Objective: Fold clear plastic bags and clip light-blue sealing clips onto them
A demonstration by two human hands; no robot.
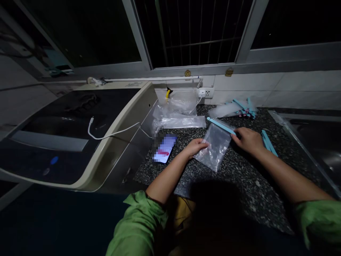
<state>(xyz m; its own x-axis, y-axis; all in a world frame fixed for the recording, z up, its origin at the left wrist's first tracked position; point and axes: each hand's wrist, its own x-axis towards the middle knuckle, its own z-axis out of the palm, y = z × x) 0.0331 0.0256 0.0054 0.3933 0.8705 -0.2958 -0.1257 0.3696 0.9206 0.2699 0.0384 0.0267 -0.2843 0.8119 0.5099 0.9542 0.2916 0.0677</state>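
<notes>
A clear plastic bag (214,147) hangs just over or rests on the dark speckled counter (239,192). My left hand (195,147) pinches its left side between thumb and fingers. Along the bag's top edge lies a long light-blue bag clip (220,126). My right hand (247,139) grips the right end of this clip, its fingers closed around it. Whether the clip is fully closed on the bag cannot be made out. Just right of my right hand, another light-blue clip (269,143) lies on the counter in a narrow V.
A pile of light-blue clips (246,108) lies by the wall with clear plastic. More clear bags (178,113) lie behind a lit phone (165,148). A washing machine (87,135) with a white cable (114,134) stands left; a metal sink (317,142) is right.
</notes>
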